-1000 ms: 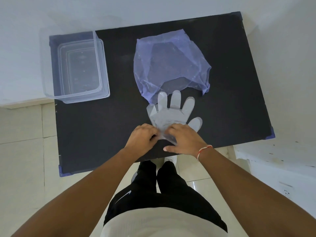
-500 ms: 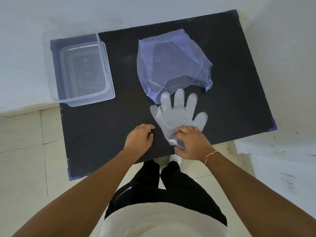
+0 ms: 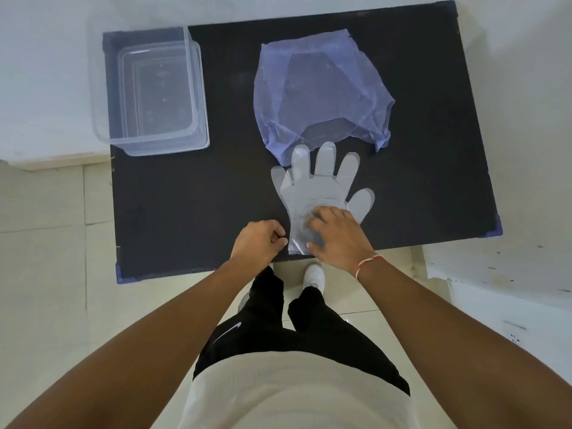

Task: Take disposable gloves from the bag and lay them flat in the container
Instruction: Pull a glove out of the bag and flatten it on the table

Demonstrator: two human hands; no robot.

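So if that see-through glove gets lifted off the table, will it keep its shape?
Probably not. The glove is thin clear film lying flat on the table, so it would likely droop and fold. It looks very light, so it may drift or cling. The right hand pressing on it suggests it slides easily.

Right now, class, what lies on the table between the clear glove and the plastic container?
Nothing: in the head view, only bare black table separates the clear glove from the plastic container. The blue bag sits beyond the glove.
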